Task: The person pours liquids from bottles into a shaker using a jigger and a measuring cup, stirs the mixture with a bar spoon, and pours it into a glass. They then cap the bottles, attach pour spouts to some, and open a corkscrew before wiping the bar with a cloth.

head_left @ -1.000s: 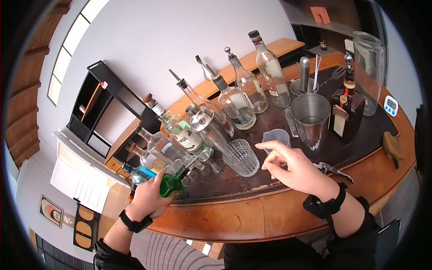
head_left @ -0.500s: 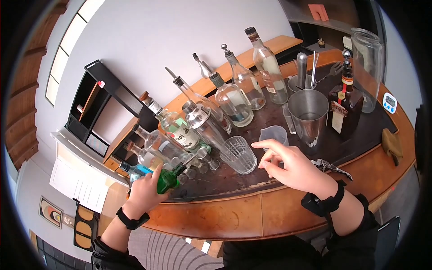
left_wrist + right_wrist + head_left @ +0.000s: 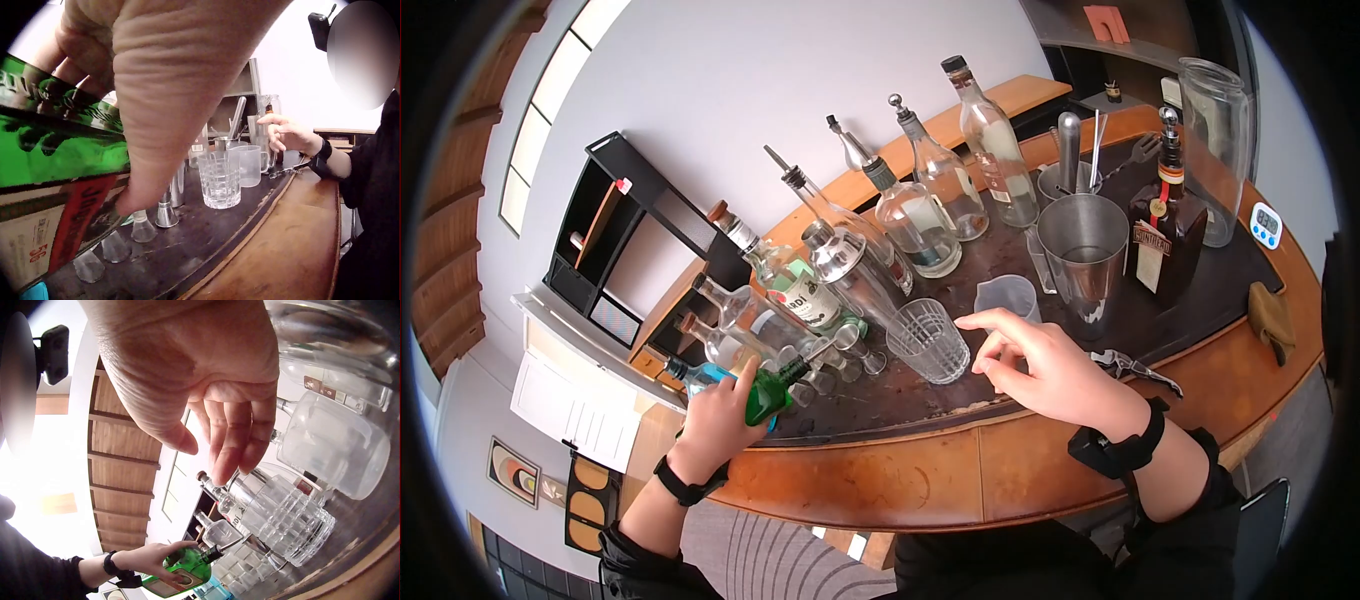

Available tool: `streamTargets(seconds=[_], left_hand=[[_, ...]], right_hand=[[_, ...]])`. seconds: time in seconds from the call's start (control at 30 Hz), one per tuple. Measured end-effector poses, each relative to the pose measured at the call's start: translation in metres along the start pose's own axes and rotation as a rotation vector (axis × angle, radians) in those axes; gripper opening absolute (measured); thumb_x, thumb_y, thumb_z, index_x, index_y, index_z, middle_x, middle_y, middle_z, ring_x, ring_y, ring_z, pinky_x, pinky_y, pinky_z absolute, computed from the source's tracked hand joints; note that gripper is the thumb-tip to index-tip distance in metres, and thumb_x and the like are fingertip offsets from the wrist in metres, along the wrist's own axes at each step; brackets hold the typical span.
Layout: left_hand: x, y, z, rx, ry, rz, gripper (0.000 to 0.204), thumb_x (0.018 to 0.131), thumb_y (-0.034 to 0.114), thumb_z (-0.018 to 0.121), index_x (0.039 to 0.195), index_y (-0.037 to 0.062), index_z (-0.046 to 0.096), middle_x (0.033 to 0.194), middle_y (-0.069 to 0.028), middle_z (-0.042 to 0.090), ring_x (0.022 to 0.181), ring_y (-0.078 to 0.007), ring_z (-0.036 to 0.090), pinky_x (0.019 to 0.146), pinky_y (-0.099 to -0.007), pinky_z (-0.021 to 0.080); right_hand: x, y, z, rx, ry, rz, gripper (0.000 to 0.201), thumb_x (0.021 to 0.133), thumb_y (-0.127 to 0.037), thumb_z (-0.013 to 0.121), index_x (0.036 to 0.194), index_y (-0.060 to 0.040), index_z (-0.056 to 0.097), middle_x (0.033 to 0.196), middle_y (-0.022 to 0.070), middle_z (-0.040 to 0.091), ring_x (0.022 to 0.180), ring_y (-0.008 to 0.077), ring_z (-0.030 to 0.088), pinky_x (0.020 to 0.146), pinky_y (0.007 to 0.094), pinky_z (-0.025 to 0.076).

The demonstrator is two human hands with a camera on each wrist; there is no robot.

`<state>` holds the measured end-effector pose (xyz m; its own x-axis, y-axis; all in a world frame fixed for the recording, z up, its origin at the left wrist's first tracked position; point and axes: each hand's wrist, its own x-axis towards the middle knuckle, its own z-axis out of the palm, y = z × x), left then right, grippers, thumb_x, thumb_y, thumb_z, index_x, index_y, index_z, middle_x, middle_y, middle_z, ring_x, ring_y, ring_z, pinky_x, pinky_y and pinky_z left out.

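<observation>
The green bottle (image 3: pixel 768 397) is in the left hand (image 3: pixel 720 418), on a slant with its neck up, near the small clear glasses (image 3: pixel 115 247). The fingers of that grip are curled round it. Over the last second it has moved a little to the left, away from the chunky glass (image 3: pixel 940 352), and the hand has gone with it. So its spout (image 3: pixel 231 544) is apart from that glass, and I think nothing is being poured. The bottle's bottom is behind the hand, so I can't tell if it touches the desk (image 3: pixel 880 475). The right hand (image 3: pixel 1060 380) has stayed near the chunky glass, its fingers loosely bent with nothing in them. Farther out, the plastic jug (image 3: pixel 1006 296) and big metal cup (image 3: pixel 1084 262) have stayed put.
</observation>
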<state>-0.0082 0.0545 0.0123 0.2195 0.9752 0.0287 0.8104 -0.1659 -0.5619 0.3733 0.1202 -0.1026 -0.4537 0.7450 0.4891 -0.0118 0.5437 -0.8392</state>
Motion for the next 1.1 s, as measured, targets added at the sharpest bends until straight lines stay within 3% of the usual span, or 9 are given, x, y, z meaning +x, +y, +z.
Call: streamTargets(seconds=[0.4, 1.1], left_hand=[[0.0032, -0.0035, 0.0010, 0.064, -0.018, 0.004, 0.092, 0.066, 0.036, 0.080, 0.144, 0.0081, 0.039, 0.089, -0.0150, 0.062, 0.074, -0.0305, 0.067, 0.063, -0.0381, 0.054], [0.0049, -0.0040, -0.0025, 0.141, -0.048, -0.025, 0.101, 0.064, 0.034, 0.083, 0.149, 0.0125, 0.032, 0.097, -0.0140, 0.060, 0.080, -0.0288, 0.067, 0.065, -0.0375, 0.055]], right_hand=[[-0.0002, 0.0003, -0.0006, -0.012, -0.006, 0.002, 0.040, 0.091, -0.004, 0.058, 0.129, -0.0047, 0.048, 0.080, 0.0057, 0.066, 0.058, 0.0115, 0.056, 0.055, 0.0278, 0.043], [-0.0005, -0.0020, -0.0008, -0.030, -0.013, 0.007, 0.037, 0.091, -0.005, 0.059, 0.126, -0.0038, 0.050, 0.080, 0.0070, 0.067, 0.063, 0.0162, 0.061, 0.058, 0.0292, 0.046]])
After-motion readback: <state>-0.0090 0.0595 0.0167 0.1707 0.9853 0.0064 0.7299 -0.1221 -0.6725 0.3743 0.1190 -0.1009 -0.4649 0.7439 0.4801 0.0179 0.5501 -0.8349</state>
